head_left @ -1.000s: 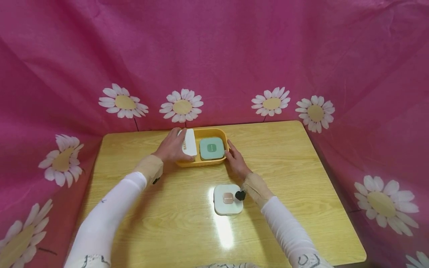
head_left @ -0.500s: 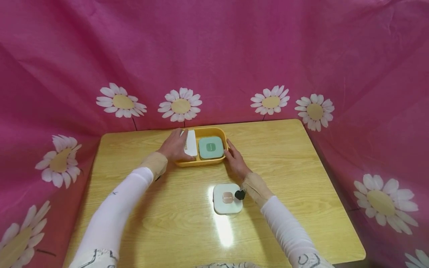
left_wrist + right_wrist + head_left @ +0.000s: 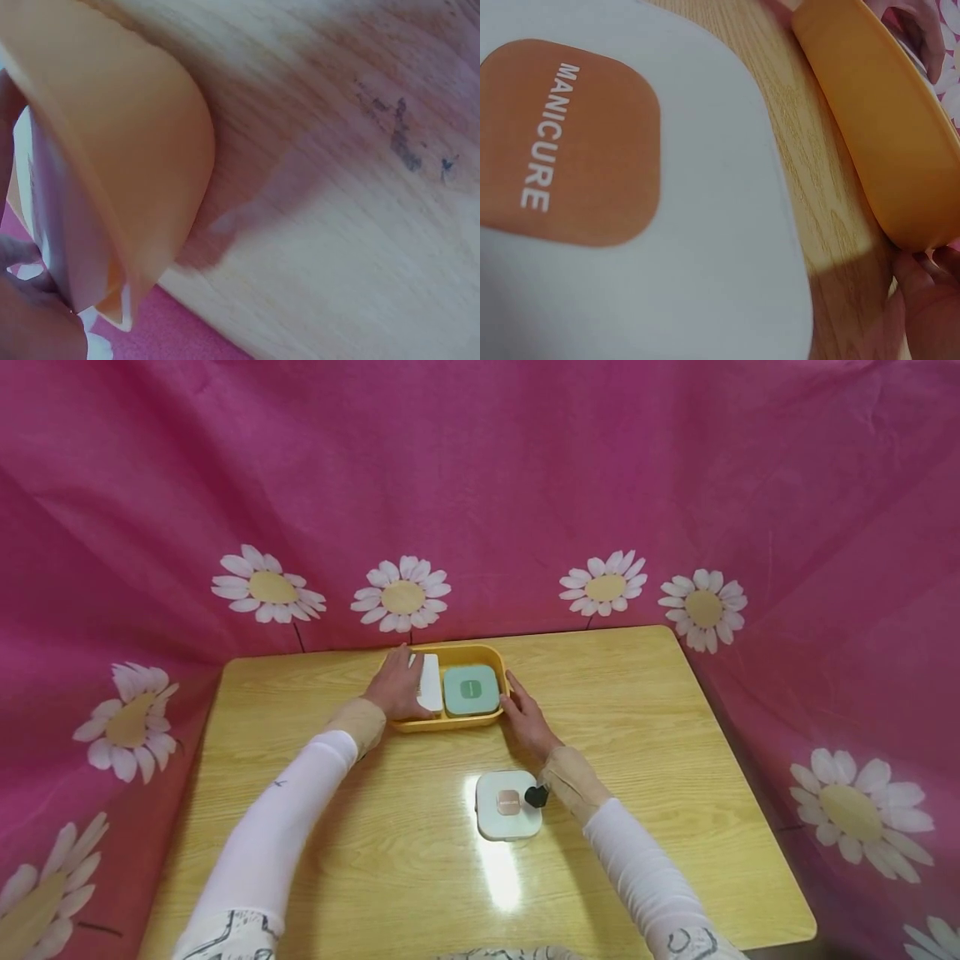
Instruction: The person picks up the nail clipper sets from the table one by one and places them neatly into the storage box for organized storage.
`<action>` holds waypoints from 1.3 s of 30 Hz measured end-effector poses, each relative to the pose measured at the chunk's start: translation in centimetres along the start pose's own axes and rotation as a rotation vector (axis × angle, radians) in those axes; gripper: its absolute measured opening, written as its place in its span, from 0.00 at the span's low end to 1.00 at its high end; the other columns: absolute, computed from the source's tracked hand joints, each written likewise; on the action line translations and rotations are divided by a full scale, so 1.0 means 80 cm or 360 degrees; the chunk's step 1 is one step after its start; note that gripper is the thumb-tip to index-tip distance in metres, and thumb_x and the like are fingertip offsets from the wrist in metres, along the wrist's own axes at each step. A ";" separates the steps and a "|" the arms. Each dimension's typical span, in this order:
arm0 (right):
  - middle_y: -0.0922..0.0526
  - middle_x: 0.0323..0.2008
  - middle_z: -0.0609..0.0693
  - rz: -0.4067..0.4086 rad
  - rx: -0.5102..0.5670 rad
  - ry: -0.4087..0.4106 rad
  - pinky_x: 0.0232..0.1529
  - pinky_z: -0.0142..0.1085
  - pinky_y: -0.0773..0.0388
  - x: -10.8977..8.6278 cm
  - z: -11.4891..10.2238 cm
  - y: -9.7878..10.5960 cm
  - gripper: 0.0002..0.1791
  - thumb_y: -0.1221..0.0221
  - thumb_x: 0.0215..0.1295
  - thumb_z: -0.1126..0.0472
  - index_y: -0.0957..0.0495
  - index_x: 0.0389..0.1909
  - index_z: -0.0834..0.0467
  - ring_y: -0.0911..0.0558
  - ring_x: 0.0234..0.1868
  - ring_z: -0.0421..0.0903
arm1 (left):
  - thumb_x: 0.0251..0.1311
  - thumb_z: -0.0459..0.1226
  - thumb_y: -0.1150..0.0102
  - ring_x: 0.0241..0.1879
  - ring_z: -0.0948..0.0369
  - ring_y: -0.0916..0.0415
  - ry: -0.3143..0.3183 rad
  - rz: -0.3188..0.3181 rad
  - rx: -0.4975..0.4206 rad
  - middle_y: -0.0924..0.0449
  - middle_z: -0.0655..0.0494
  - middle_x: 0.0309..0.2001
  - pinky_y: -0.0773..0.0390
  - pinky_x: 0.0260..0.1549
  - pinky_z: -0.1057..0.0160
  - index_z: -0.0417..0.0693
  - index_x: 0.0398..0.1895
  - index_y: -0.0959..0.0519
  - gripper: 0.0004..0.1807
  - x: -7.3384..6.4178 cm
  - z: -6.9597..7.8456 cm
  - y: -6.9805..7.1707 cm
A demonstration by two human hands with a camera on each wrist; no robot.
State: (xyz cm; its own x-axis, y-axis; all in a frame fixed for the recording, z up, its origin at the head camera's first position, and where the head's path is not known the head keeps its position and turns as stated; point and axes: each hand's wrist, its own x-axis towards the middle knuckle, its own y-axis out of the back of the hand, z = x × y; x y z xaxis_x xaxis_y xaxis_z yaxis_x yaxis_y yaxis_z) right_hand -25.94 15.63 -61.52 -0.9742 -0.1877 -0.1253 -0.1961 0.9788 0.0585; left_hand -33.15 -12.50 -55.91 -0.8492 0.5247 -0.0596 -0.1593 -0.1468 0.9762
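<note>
A yellow tray (image 3: 468, 724) stands near the far edge of the table. My left hand (image 3: 396, 683) reaches over its left end and grips a white case (image 3: 430, 683) between thumb and fingers; in the left wrist view the white case (image 3: 71, 225) sits partly inside the tray wall (image 3: 142, 142). Right of it, a mint-green square case (image 3: 471, 690) lies flat in the tray. My right hand (image 3: 531, 718) rests with extended fingers against the tray's right outer wall, and the right wrist view shows fingertips (image 3: 911, 266) touching its lower corner.
A white square case (image 3: 507, 806) with a copper-coloured label reading MANICURE lies on the wooden table (image 3: 637, 827), close to my right wrist. A pink cloth (image 3: 480, 485) with daisies hangs behind the table and at both sides.
My left hand has shifted slightly right over the tray, and the white case has turned so its lettering is mostly covered. The right hand stays at the tray's side.
</note>
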 end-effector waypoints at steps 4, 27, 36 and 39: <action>0.42 0.80 0.66 0.0004 0.0024 0.0001 0.78 0.47 0.42 0.001 0.000 0.000 0.34 0.58 0.87 0.60 0.56 0.86 0.50 0.38 0.79 0.56 | 0.41 0.64 0.19 0.72 0.37 0.43 0.0005 -0.0060 0.0096 0.37 0.31 0.69 0.47 0.77 0.46 0.30 0.78 0.42 0.69 0.003 -0.002 -0.004; 0.45 0.81 0.63 0.0000 0.0068 -0.0017 0.78 0.47 0.43 0.001 0.004 0.001 0.34 0.56 0.86 0.59 0.55 0.86 0.49 0.39 0.80 0.55 | 0.50 0.57 0.20 0.70 0.37 0.37 0.0123 -0.0236 0.0007 0.35 0.28 0.68 0.36 0.73 0.46 0.29 0.77 0.41 0.62 0.004 -0.002 -0.023; 0.45 0.82 0.62 0.0033 -0.0077 -0.0004 0.79 0.48 0.43 0.001 0.004 0.002 0.34 0.55 0.86 0.57 0.55 0.86 0.50 0.41 0.80 0.55 | 0.56 0.53 0.23 0.77 0.34 0.47 0.0148 -0.0331 -0.0023 0.44 0.24 0.76 0.44 0.77 0.46 0.26 0.80 0.48 0.62 -0.001 0.006 -0.019; 0.47 0.82 0.61 0.0028 -0.0012 -0.0022 0.79 0.47 0.44 0.001 0.004 0.001 0.34 0.55 0.86 0.57 0.55 0.86 0.49 0.43 0.81 0.53 | 0.57 0.53 0.23 0.78 0.34 0.48 0.0163 -0.0339 -0.0025 0.45 0.24 0.76 0.44 0.77 0.45 0.26 0.79 0.47 0.60 0.000 0.009 -0.018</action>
State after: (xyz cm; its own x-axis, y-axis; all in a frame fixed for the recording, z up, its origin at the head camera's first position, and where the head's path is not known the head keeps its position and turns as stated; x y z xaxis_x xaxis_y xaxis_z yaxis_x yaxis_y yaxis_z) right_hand -25.98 15.75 -61.83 -0.9759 -0.1694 -0.1377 -0.1800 0.9813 0.0682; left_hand -32.58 -11.70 -57.14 -0.8421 0.4573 -0.2858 -0.3476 -0.0551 0.9360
